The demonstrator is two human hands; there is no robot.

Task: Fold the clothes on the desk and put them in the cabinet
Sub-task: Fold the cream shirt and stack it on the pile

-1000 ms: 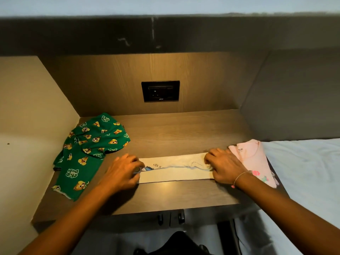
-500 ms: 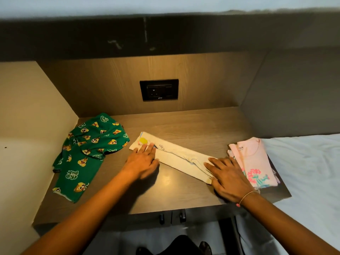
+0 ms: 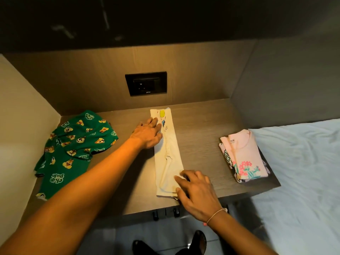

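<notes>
Head cam: cream shirt (image 3: 168,153) is a long narrow strip lying front-to-back in the middle of the desk (image 3: 202,126), printed end toward the back wall.
Step in hand: looks like the crosswise fold is next, bringing one end over the other.
Left hand (image 3: 148,134): fingers spread flat, pressing the far end beside the yellow print, not gripping anything.
Right hand (image 3: 196,188): fingers loosely open, resting on the near end at the desk's front edge, no pinch that I can see.
Doing it well: I'd flatten that wrinkle mid-strip first, then match corners so the edges line up.
Neighbours: folded pink shirt pile (image 3: 242,155) off to the right, green cartoon-print garment (image 3: 71,150) still unfolded on the left.
Cabinet: can't tell where it is from here.
</notes>
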